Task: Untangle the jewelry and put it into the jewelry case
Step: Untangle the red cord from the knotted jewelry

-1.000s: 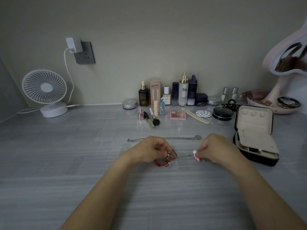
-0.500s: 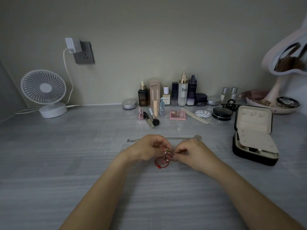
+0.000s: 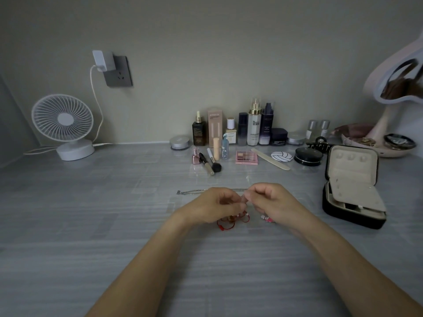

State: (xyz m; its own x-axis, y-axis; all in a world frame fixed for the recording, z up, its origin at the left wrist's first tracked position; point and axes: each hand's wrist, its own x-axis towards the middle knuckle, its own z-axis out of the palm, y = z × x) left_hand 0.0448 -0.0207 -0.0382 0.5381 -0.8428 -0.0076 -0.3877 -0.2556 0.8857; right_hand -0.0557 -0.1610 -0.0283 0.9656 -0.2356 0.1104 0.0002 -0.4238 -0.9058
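A tangle of red cord bracelet (image 3: 231,221) hangs below my left hand (image 3: 215,207), whose fingers pinch its upper part. My right hand (image 3: 272,202) meets the left hand fingertip to fingertip and pinches a thin chain between them. A small pink charm (image 3: 267,218) shows under my right hand. A silver chain (image 3: 191,191) lies stretched on the table just behind both hands. The black jewelry case (image 3: 352,216) stands open at the right, its beige-lined lid upright.
Cosmetic bottles (image 3: 254,124), a brush (image 3: 209,164), a pink palette (image 3: 246,157) and a nail file (image 3: 271,159) line the back of the grey table (image 3: 91,225). A white fan (image 3: 66,126) stands at the back left. A mirror stand (image 3: 389,124) and tray are at the back right.
My right hand came in from the right to meet my left hand; both hands then rose a little, so the red cord hangs below them and the pink charm shows under the right hand.
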